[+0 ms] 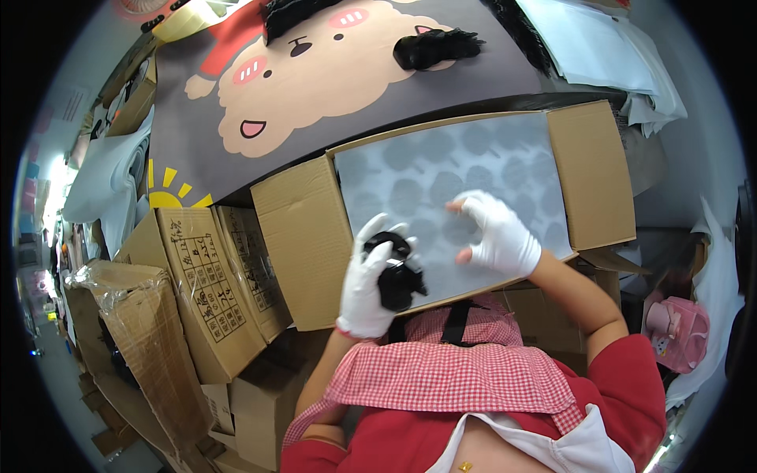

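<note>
Frame centre: white-gloved left hand (369, 284) grip closed around small black furry piece (398, 276); white-gloved right hand (497, 235) half-open, empty, touching grey translucent sheet (441, 177) in open brown cardboard box (303, 236).

From my feed: both hands gloved in plain white fabric, left hand (369, 282) and right hand (498, 233) alike, cuffs ending at the wrist with a thin pink edge on the left one. Forearms bare. Red short-sleeved top. Over it a red-and-white gingham apron with dark straps at the bib. A white garment edge shows at the bottom, with a small gold-coloured stud.
</note>
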Available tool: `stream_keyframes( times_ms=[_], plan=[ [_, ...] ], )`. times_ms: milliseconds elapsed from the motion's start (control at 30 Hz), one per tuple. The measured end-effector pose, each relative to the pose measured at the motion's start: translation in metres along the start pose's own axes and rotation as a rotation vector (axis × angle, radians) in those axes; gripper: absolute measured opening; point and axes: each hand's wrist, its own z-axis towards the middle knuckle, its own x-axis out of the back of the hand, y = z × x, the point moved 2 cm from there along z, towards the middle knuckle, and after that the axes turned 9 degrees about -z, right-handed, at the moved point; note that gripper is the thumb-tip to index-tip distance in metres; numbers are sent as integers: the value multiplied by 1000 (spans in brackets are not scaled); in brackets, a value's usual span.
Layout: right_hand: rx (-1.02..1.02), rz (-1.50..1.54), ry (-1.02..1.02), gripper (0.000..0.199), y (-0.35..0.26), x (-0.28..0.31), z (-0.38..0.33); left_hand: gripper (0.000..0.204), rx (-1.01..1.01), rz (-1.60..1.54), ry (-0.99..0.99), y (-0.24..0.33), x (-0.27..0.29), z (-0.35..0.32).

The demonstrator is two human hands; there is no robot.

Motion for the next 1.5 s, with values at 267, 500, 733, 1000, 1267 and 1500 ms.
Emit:
stream_keyframes(
  times_ms=[267,500,733,1000,1267,1500],
  plan=[
    [-493,291,-25,21,-40,-7,6,47,-6,113,-62,-32,-10,41],
    [-433,114,-258,23,-15,-22,55,84,101,264,-3,-4,18,44],
    [-317,-132,169,19,-13,-36,120,90,110,95,27,-4,23,41],
    [-562,-113,368,20,79,14,46,48,95,-139,153,-12,9,50],
    [-716,-221,516,22,135,55,-5,39,287,-326,98,-30,-21,64],
    [-457,-216,418,31,79,61,-9,42,103,-183,44,-57,-30,73]
  ],
)
